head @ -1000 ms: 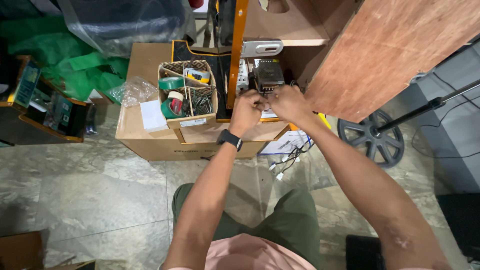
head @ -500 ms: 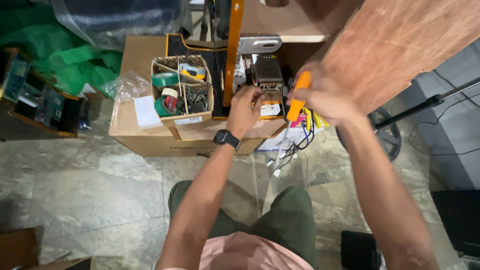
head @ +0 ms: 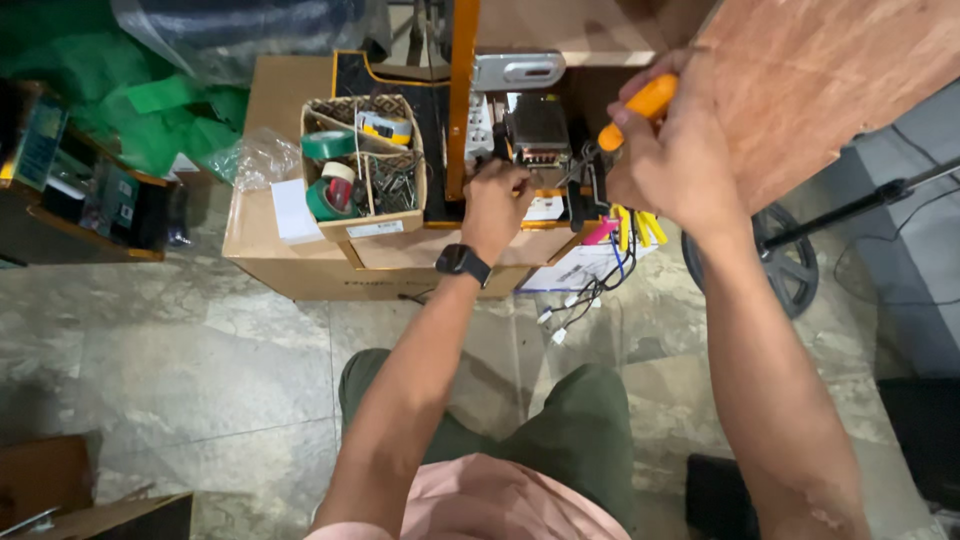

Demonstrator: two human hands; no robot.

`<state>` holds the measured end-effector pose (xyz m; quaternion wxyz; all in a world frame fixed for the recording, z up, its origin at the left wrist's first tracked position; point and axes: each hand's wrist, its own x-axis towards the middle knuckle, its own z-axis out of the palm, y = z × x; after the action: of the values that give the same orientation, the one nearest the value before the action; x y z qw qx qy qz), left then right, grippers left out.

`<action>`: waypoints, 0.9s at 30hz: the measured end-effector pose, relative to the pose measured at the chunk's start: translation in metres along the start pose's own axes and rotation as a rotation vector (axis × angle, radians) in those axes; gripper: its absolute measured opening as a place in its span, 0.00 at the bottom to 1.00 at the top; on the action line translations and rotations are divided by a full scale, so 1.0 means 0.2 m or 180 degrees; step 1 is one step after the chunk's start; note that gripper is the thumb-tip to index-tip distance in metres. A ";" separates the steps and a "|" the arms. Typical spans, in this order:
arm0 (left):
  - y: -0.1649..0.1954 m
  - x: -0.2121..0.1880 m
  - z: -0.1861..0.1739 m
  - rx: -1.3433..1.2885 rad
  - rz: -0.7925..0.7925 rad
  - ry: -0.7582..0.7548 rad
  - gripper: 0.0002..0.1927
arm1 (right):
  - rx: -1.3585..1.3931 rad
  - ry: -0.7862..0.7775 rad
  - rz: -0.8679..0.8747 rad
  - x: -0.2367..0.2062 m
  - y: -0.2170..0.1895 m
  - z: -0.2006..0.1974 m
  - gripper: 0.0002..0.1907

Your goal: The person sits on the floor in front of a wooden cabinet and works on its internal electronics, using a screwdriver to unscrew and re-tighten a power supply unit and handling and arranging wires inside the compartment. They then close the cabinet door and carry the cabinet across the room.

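1. The right hand (head: 672, 160) is closed around an orange-handled screwdriver (head: 636, 108), tip toward the metal power unit (head: 540, 132).
2. The left hand (head: 497, 205) pinches wiring (head: 590, 290) just beside the unit.
3. Best to seat the tip squarely and steady the unit.

One view only: head-worn cam, looking steeply down past the person's chest and knees. Both forearms run up from the bottom edge to the work at top centre, near arm's reach. Brown cardboard box (head: 290, 250) sits upper left, reddish wooden panel (head: 830, 70) fills the upper right, grey marble floor tiles (head: 150, 380) fill the lower left. No second view, so no overlap.
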<state>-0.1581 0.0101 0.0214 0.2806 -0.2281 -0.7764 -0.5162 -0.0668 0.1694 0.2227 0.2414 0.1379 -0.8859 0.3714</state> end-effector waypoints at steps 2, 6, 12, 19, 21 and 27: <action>0.00 0.00 0.01 0.0071 0.0028 -0.0014 0.06 | -0.0221 0.0042 -0.0082 0.00 0.01 0.00 0.19; 0.00 0.00 0.01 -0.0006 -0.0103 -0.0022 0.07 | -0.0277 0.0026 0.0009 0.01 0.02 0.00 0.19; 0.02 0.01 0.02 0.0062 -0.0037 0.0073 0.07 | -0.0141 0.0104 -0.0122 -0.01 0.02 -0.01 0.19; 0.05 0.03 0.03 0.0045 -0.0256 0.0157 0.06 | -0.0137 0.0178 -0.0041 -0.03 0.03 0.00 0.19; 0.06 0.03 0.03 0.0103 -0.0260 0.0137 0.06 | -0.0194 0.0190 -0.0110 -0.03 0.03 0.00 0.19; 0.07 0.05 0.04 0.0239 -0.0356 0.0130 0.04 | -0.0213 0.0233 -0.0202 -0.03 0.03 0.00 0.18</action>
<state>-0.1577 0.0237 0.0358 0.2754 -0.1631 -0.8009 -0.5061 -0.0645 0.1728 0.2163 0.2898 0.1440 -0.8835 0.3386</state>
